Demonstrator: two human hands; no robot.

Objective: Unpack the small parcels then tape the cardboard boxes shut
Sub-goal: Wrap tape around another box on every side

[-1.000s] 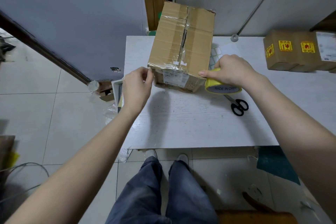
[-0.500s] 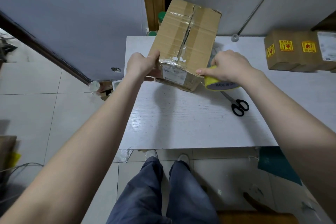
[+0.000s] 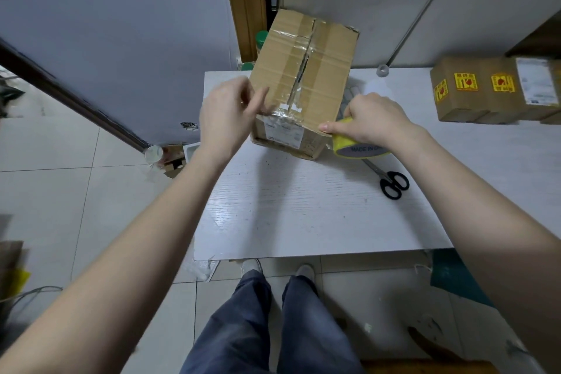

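White tabletop (image 3: 303, 215) carries the box (image 3: 303, 82) at frame centre. Right hand (image 3: 373, 121) grips the tape (image 3: 358, 146); left hand (image 3: 227, 118), blurred, seemingly pinches a strip. Slack could wrinkle it.

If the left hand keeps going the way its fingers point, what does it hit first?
Most likely the cardboard box: the left hand points right toward its near-left top edge, fingertips already at the clear tape there. Depth is unclear.

Black-handled scissors (image 3: 391, 181) lie on the white table (image 3: 303, 215).
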